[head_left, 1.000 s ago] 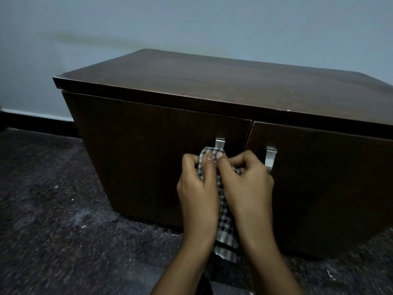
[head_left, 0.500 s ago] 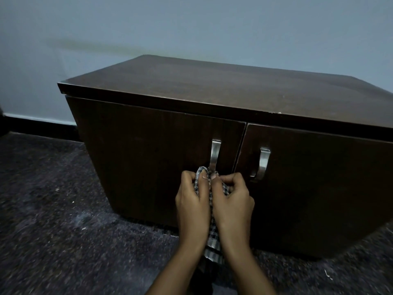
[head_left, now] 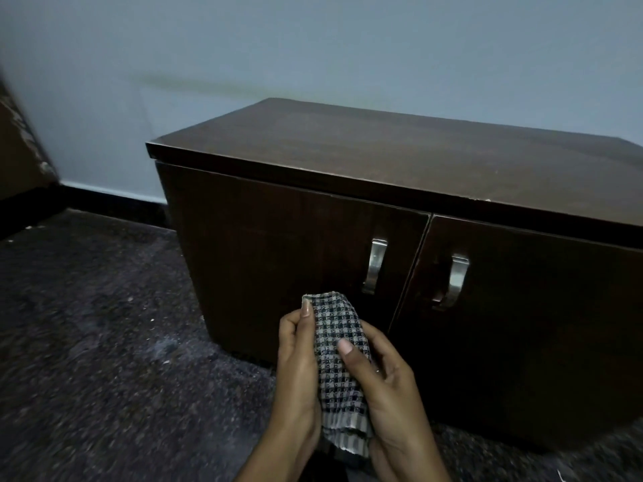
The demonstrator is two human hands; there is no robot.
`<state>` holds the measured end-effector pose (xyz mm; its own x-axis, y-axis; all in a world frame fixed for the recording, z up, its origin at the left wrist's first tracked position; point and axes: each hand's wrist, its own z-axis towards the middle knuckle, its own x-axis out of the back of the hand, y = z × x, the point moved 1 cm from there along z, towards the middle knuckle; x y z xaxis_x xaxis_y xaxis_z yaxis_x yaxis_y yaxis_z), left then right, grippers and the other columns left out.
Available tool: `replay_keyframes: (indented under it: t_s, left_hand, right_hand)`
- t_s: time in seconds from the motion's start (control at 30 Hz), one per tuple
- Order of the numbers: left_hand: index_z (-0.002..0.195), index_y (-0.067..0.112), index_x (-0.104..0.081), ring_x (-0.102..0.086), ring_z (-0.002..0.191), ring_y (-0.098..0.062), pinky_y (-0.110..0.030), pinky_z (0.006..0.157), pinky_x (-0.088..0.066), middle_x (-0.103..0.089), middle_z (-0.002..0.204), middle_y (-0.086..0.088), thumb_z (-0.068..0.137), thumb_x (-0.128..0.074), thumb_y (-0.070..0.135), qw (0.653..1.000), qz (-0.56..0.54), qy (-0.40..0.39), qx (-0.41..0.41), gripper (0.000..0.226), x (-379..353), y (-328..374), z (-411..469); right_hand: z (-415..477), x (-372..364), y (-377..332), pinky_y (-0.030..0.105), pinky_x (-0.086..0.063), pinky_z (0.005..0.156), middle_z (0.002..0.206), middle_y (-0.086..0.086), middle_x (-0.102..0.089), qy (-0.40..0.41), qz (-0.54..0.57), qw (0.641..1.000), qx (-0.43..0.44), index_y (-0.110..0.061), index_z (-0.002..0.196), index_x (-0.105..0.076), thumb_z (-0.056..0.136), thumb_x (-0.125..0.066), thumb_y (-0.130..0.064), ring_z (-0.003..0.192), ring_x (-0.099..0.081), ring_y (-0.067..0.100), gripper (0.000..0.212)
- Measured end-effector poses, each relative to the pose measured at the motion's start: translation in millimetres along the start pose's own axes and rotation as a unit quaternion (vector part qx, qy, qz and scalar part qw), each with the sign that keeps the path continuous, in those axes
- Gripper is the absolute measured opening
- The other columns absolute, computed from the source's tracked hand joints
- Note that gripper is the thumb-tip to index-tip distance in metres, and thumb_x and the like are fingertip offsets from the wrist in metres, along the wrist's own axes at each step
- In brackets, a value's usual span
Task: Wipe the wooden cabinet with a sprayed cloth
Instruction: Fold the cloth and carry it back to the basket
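Note:
A low dark wooden cabinet point(head_left: 382, 158) with two doors stands against the wall. Each door carries a metal handle, the left handle point(head_left: 375, 266) and the right handle point(head_left: 455, 283). A folded black-and-white checked cloth point(head_left: 339, 363) is held upright in front of the left door, below its handle and apart from the wood. My left hand point(head_left: 295, 370) grips the cloth's left side, thumb near its top. My right hand point(head_left: 386, 387) holds the right side with the thumb pressed on the front.
A pale blue wall point(head_left: 313, 46) rises behind the cabinet, with a dark skirting point(head_left: 104, 200) along its base. Dark speckled carpet point(head_left: 97, 342) covers the floor to the left and in front. A brown object point(head_left: 17, 144) shows at the far left edge.
Both hands with the cloth have dropped from the left door handle and pulled back. The cloth is now more spread out between them. The view has shifted left, so the cabinet sits further right.

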<state>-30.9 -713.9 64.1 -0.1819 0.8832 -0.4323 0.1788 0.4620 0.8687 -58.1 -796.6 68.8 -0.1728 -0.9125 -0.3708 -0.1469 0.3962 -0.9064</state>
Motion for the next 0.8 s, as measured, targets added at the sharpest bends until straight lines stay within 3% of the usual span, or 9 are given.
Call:
replay_keyframes:
  t_s: [0.17, 0.37, 0.57, 0.63, 0.7, 0.8]
  left_hand:
    - [0.114, 0.01, -0.053, -0.068, 0.093, -0.028, -0.043, 0.083, -0.055, -0.069, 0.102, -0.015, 0.079, -0.057, 0.043, 0.999, -0.008, 0.012, 0.038, 0.049, 16, 29, -3]
    - [0.108, 0.013, -0.05, -0.065, 0.094, -0.028, -0.041, 0.079, -0.055, -0.066, 0.101, -0.014, 0.094, -0.041, 0.041, 0.996, 0.05, 0.076, 0.007, 0.033, 29, 80, -8]
    - [0.112, 0.015, -0.047, -0.064, 0.087, -0.024, -0.036, 0.067, -0.053, -0.064, 0.102, -0.013, 0.098, -0.034, 0.038, 0.993, 0.012, 0.113, -0.033, 0.03, 72, 150, -5]
    - [0.112, 0.015, -0.044, -0.063, 0.087, -0.025, -0.037, 0.069, -0.053, -0.062, 0.103, -0.014, 0.099, -0.032, 0.037, 0.992, -0.003, 0.119, -0.043, 0.028, 88, 171, -5]
    - [0.109, 0.016, -0.043, -0.062, 0.085, -0.025, -0.038, 0.068, -0.053, -0.061, 0.102, -0.014, 0.1, -0.031, 0.035, 0.993, -0.009, 0.105, -0.048, 0.025, 103, 191, -2]
    - [0.11, 0.013, -0.045, -0.064, 0.079, -0.022, -0.035, 0.063, -0.055, -0.063, 0.095, -0.013, 0.1, -0.034, 0.031, 0.996, -0.03, 0.067, -0.058, 0.023, 131, 217, 6]
  right_hand:
    - [6, -24, -1, 0.037, -0.055, 0.086, 0.101, 0.005, -0.074, -0.043, 0.072, 0.996, -0.02, -0.02, 0.11, -0.065, 0.079, -0.06, -0.015, 0.094, -0.07, 0.021, 0.032]
    - [12, -71, -13, 0.039, -0.053, 0.087, 0.11, 0.009, -0.07, -0.124, 0.139, 0.978, -0.093, -0.018, 0.124, -0.057, 0.093, -0.047, -0.011, 0.1, -0.068, 0.024, 0.034]
    - [15, -145, -21, 0.04, -0.048, 0.095, 0.118, 0.01, -0.067, -0.253, 0.188, 0.936, -0.153, -0.016, 0.128, -0.055, 0.084, -0.049, -0.026, 0.108, -0.064, 0.024, 0.045]
    - [15, -171, -24, 0.039, -0.05, 0.094, 0.124, 0.013, -0.063, -0.308, 0.202, 0.918, -0.15, -0.013, 0.128, -0.054, 0.077, -0.063, -0.031, 0.111, -0.061, 0.025, 0.055]
    - [15, -192, -28, 0.039, -0.052, 0.091, 0.126, 0.016, -0.061, -0.35, 0.197, 0.906, -0.132, -0.013, 0.13, -0.052, 0.067, -0.074, -0.018, 0.111, -0.061, 0.027, 0.067]
    - [19, -229, -28, 0.04, -0.052, 0.09, 0.124, 0.02, -0.061, -0.37, 0.146, 0.911, -0.109, -0.01, 0.131, -0.051, 0.068, -0.054, 0.005, 0.106, -0.062, 0.03, 0.065]
